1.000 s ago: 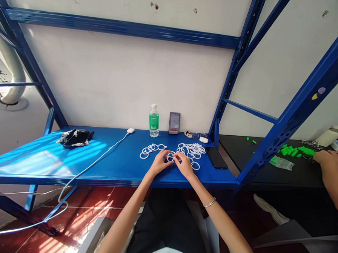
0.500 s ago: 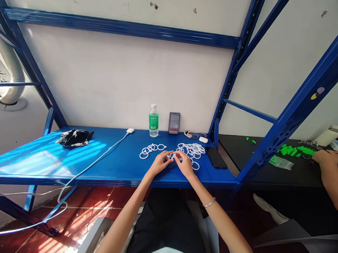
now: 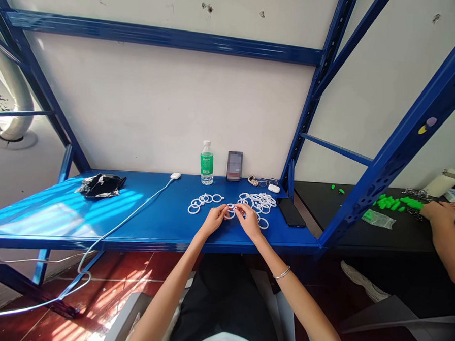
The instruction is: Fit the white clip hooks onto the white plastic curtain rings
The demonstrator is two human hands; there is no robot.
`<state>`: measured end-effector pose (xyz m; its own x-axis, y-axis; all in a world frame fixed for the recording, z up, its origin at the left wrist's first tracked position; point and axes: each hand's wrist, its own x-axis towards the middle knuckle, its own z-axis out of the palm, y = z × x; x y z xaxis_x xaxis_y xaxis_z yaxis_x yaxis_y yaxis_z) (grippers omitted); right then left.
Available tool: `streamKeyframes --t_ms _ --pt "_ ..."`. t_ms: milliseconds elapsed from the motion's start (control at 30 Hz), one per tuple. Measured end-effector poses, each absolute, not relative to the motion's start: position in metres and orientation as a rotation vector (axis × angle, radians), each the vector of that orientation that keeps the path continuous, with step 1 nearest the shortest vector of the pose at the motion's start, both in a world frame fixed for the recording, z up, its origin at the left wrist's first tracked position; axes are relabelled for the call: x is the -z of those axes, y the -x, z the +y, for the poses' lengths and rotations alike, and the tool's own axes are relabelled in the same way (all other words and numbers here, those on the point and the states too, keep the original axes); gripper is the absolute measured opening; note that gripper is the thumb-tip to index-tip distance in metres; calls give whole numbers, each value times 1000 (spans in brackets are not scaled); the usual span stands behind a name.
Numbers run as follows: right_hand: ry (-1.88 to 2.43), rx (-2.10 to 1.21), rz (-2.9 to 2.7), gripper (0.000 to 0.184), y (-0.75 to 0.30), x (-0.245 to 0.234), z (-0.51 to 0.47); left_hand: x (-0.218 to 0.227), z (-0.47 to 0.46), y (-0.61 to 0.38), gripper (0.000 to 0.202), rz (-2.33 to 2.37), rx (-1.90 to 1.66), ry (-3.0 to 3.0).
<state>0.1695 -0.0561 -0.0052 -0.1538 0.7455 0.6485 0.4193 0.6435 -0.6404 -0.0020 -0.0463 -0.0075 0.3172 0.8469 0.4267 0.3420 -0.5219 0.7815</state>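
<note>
Between my two hands is a white ring (image 3: 230,215), held just over the blue tabletop. My left hand (image 3: 215,218) pinches its left side with closed fingers. On the other side, the fingers of my right hand (image 3: 247,218) are closed at the ring's right edge; whether they also hold a small part is too fine to make out. Left of my hands lies a curved row of white rings (image 3: 195,205). A heap of white rings (image 3: 263,201) spreads behind and beside my right hand, which hides some of them.
At the back stand a bottle with a green label (image 3: 207,164) and a small dark box (image 3: 234,166). A black phone (image 3: 291,212) and white earbud case (image 3: 274,188) lie right. Black plastic (image 3: 100,185) and a white cable (image 3: 134,212) lie left. Another person's hand (image 3: 439,212) works near green pieces.
My hands have drawn slightly apart, and the white ring between them now shows more fully. The row and the heap of rings look the same.
</note>
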Motion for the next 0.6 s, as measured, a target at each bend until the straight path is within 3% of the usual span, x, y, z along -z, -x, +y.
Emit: streamKeyframes --t_ms 433,600 --pt "903 -482 -1793 26 -169 5 -57 3 -51 1 54 1049 -1115 -1978" --pt "909 -486 -1778 22 -168 5 -57 -1 -56 1 47 1060 -1116 -2003"
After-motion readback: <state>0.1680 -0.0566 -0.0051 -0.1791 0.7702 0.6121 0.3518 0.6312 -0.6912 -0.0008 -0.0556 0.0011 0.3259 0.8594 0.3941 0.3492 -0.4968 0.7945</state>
